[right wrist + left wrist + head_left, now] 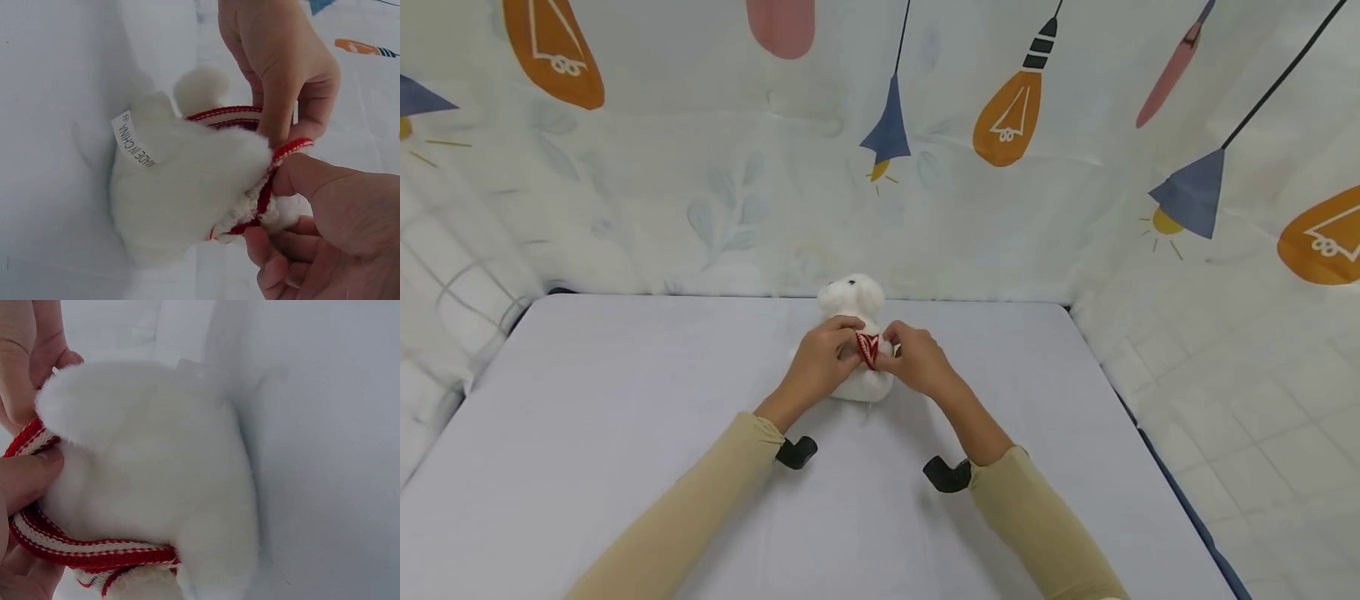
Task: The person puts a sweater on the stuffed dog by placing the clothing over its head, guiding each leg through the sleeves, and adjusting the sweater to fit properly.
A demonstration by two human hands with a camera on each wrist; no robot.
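A white plush toy sits on the table with its back toward me and its head at the far side. Round its upper body is a red and white knitted garment. My left hand grips one side of the knit, and in the left wrist view its thumb presses inside the knitted band. On the other side, my right hand pinches the knit's edge between thumb and fingers. A white "MADE IN CHINA" label sticks out near the toy's base.
A white cloth covers the table. Behind it hangs a pale curtain printed with lamps and bulbs, and similar sheeting runs along the right side. Black camera mounts jut inward from both wrists.
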